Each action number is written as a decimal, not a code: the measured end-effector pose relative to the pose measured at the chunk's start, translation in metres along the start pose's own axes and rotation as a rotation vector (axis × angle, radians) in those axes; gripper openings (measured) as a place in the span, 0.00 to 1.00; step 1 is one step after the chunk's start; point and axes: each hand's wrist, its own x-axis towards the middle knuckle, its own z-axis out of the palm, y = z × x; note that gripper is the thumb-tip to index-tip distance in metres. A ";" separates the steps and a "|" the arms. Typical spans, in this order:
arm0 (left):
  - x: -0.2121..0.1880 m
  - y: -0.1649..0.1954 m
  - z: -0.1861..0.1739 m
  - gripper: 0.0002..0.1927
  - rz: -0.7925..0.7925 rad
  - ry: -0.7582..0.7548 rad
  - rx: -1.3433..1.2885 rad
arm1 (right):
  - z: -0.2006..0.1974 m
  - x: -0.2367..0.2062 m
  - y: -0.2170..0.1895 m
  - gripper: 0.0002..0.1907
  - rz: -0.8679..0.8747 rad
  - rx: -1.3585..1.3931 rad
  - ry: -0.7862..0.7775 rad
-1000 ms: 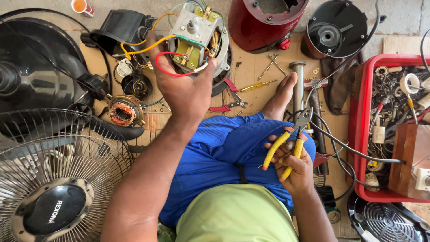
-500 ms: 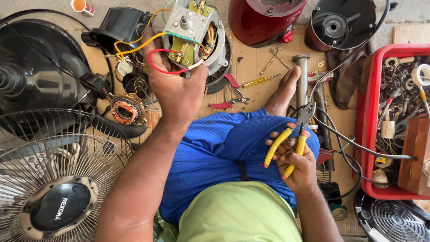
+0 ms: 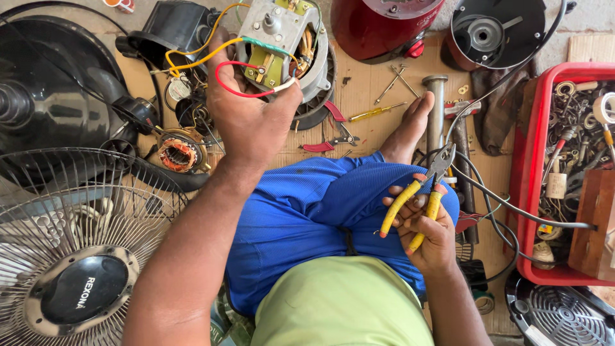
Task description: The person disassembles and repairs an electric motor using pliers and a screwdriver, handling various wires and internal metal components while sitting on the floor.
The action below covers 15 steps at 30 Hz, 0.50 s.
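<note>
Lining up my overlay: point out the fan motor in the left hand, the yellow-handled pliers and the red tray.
fan motor [image 3: 280, 29], head view, metal end plate.
yellow-handled pliers [image 3: 398, 206], head view, left handle.
red tray [image 3: 535, 160], head view, left wall.

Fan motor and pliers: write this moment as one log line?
left hand: holds fan motor | right hand: holds yellow-handled pliers | resting on lap

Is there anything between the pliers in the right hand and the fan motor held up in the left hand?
Nothing solid blocks it. The right hand holds the yellow-handled pliers over the knee in blue shorts. The left hand grips the fan motor, with only its red wire looping across the fingers.
</note>
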 end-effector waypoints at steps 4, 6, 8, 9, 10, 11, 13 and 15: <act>-0.004 -0.001 -0.014 0.42 -0.032 -0.080 -0.061 | 0.011 0.001 0.001 0.20 0.008 -0.044 0.033; -0.016 0.002 -0.029 0.39 -0.069 -0.134 -0.042 | 0.025 0.002 0.001 0.20 0.044 -0.107 0.085; -0.035 0.004 -0.043 0.35 -0.162 -0.089 -0.026 | 0.043 0.009 -0.001 0.19 0.091 -0.183 0.146; -0.047 0.005 -0.051 0.33 -0.215 -0.065 -0.019 | 0.052 0.014 -0.004 0.18 0.160 -0.279 0.186; -0.055 0.003 -0.060 0.26 -0.274 -0.015 -0.017 | 0.063 0.023 -0.005 0.18 0.234 -0.375 0.223; -0.060 -0.001 -0.069 0.20 -0.333 0.038 -0.012 | 0.073 0.036 -0.005 0.17 0.309 -0.469 0.257; -0.063 -0.010 -0.093 0.13 -0.405 0.128 0.033 | 0.093 0.069 -0.001 0.14 0.405 -0.788 0.243; -0.053 -0.023 -0.126 0.10 -0.440 0.203 0.112 | 0.111 0.106 0.009 0.17 0.088 -1.538 -0.160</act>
